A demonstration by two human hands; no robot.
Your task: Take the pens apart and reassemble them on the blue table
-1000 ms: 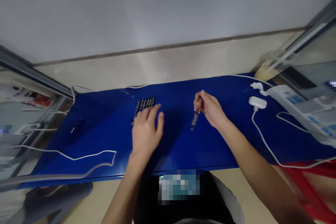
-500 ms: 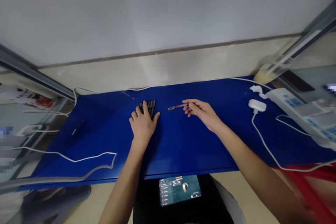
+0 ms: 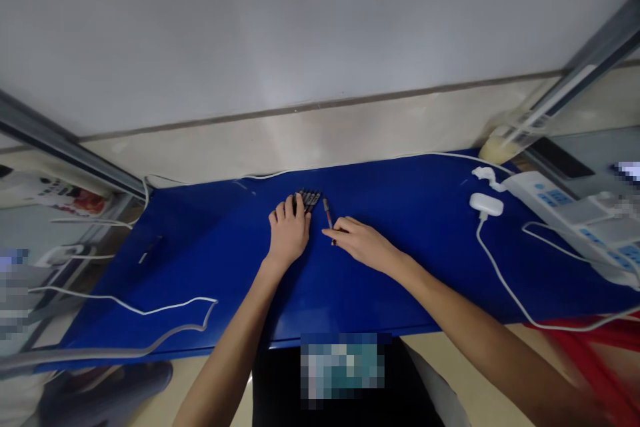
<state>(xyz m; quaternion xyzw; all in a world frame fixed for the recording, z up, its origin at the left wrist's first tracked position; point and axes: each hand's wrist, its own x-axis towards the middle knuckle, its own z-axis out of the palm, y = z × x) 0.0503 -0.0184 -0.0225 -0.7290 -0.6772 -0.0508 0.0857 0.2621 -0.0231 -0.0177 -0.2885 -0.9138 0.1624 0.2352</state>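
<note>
My left hand (image 3: pixel 290 235) rests over a row of several dark pens (image 3: pixel 312 198), its fingers curled on them and its thumb along their near side; their left part is hidden under the fingers. Just to the right, my right hand (image 3: pixel 350 238) pinches one pen (image 3: pixel 327 208) near its lower end between thumb and fingers. This pen has a dark upper end and a reddish shaft. It stands at a slant close beside the row, with a small gap between them. Whether it touches the table (image 3: pixel 380 293) is unclear.
Another dark pen-like object (image 3: pixel 149 250) lies at the table's left. White cables (image 3: pixel 175 303) cross the left side. To the right are a white earbud case (image 3: pixel 486 204) on a cable and a large power strip (image 3: pixel 560 207). A wall (image 3: pixel 320 133) borders the back.
My left hand and the row of pens have shifted right. My right hand has come left and nearer to me, turning its pen from nearly level to nearly upright in the view.
</note>
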